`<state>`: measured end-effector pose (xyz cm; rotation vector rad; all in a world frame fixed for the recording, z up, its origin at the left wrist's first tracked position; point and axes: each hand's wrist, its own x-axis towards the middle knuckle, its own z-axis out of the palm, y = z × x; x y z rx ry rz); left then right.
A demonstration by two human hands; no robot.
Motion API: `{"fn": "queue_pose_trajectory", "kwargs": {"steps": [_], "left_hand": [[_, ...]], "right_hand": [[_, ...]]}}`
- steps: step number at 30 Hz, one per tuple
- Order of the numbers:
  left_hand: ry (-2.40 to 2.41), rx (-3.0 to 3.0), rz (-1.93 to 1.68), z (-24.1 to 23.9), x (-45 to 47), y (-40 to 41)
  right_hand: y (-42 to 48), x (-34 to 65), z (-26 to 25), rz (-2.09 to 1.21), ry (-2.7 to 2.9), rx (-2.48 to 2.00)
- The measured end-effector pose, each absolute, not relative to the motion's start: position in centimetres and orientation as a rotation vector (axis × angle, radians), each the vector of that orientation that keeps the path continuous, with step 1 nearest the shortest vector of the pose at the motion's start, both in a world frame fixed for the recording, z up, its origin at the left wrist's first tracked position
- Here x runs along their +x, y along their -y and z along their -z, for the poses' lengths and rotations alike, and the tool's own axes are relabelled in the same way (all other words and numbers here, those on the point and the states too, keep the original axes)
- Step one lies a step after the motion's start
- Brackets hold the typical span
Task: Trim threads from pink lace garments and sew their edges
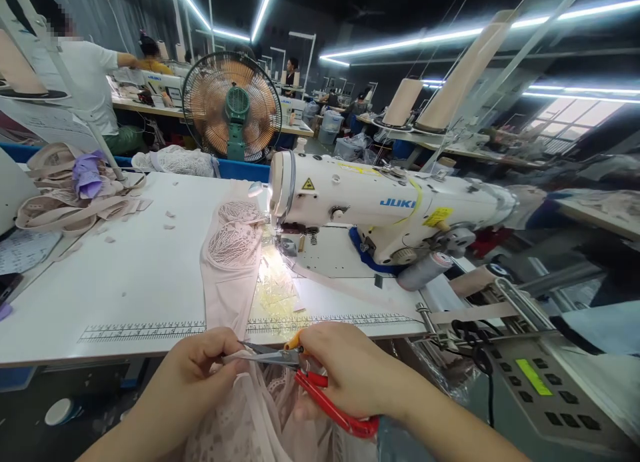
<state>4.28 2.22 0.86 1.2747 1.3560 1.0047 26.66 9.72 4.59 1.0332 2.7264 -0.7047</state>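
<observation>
My left hand (pixel 200 369) pinches an edge of pale pink elastic at the table's front edge. In my right hand (pixel 345 362) are scissors (pixel 320 399) with red and orange handles. Their blades point left, slightly apart, close to my left fingertips and the strip held there. A pale pink lace bra (pixel 233 249) lies up the table toward the sewing machine's needle area, and more pink fabric (pixel 250 415) hangs below the front edge. My right fingers wrap the handles, partly hiding them.
A white sewing machine (pixel 360 195) stands on the white table (pixel 140 275), which has a printed ruler along its front. Pink straps (pixel 75 209) are piled at left. A fan (pixel 233 105) stands behind; a control panel (pixel 545 382) is at lower right. A person in white (pixel 83 75) sits beyond.
</observation>
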Motion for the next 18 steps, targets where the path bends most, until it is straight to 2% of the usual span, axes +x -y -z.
{"fn": "queue_pose_trajectory", "kwargs": {"steps": [18], "left_hand": [[-1.381,1.342,-0.983,-0.95,4.02,-2.15]], "right_hand": [[-9.01,26.58,-4.85,0.539,-2.710,1.028]]}}
